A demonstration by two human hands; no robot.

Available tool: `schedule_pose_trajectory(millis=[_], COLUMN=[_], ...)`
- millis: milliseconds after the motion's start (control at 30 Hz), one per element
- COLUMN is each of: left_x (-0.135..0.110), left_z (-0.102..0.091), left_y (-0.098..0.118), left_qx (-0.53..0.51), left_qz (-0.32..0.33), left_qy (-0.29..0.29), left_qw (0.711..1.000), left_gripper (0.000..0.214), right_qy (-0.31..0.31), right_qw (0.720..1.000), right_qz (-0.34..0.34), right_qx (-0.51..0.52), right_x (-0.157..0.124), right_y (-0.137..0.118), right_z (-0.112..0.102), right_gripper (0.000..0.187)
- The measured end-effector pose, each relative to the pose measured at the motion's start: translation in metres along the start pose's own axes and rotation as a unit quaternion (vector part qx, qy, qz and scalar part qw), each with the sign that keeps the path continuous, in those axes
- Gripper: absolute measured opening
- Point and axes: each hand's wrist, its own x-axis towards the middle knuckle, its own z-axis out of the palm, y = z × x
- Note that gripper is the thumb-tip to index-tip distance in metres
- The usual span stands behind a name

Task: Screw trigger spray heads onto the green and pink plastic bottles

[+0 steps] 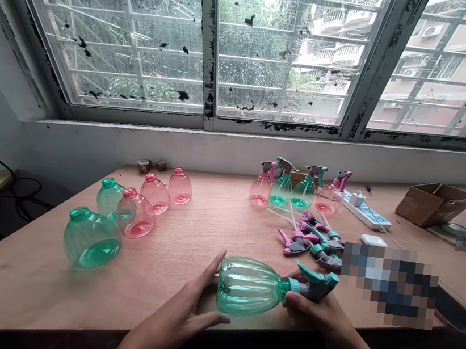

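Observation:
A green clear spray bottle [249,288] lies on its side in the air above the table's front edge, its base toward the left. My right hand [322,312] is closed around its neck, just below the grey and teal trigger head [316,283]. At the base end, my left hand [194,301] is open, thumb and forefinger spread to either side of the bottle. Some left fingers are hidden, and whether they touch the bottle I cannot tell. Several loose pink and teal trigger heads [299,243] with white tubes lie in a pile beyond my right hand.
Headless bottles stand at the left, green [92,242] and pink [137,216]. Several bottles with heads [281,189] stand by the wall. A white power strip [365,212], white case [373,240] and open cardboard box [435,204] are at the right. Blurred patches hide some items.

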Motion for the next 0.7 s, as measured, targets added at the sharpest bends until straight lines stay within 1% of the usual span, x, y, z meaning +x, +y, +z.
schedule_pose_trajectory(millis=[133,200,267,300,467,600,700], left_x=[-0.0007,-0.0012,-0.0013,-0.0012,-0.0003,-0.0007,-0.001], left_z=[-0.0002,-0.0011,-0.0018,-0.002,-0.0001,-0.0001,-0.0014], left_y=[-0.0012,-0.0013,-0.0009,-0.0007,-0.0006,-0.0002,0.0003], left_qx=[0.015,0.023,0.03,0.033,0.016,0.023,0.02], left_qz=[-0.028,-0.036,-0.028,-0.024,-0.003,-0.025,-0.025], left_qy=[-0.003,-0.01,-0.018,-0.018,-0.009,-0.009,-0.02], left_qw=[1.0,0.999,0.999,0.999,1.0,0.999,0.999], left_gripper=[0.107,0.1,0.09,0.089,0.096,0.102,0.095], right_qy=[-0.002,-0.007,-0.005,-0.001,0.001,-0.006,-0.012], right_qw=[1.0,1.0,1.0,1.0,1.0,1.0,0.999], right_qz=[-0.011,-0.01,-0.01,-0.012,-0.004,0.015,0.022], right_qx=[-0.014,-0.013,-0.01,-0.008,0.005,0.018,0.028], right_x=[-0.0007,-0.0008,-0.0007,-0.0006,-0.0007,-0.002,-0.0026], right_y=[-0.0013,-0.0015,-0.0013,-0.0012,-0.0006,-0.0014,-0.0017], right_z=[0.0004,0.0004,0.0001,0.0,0.0007,0.0029,0.0035], right_gripper=[0.045,0.044,0.044,0.044,0.046,0.048,0.049])
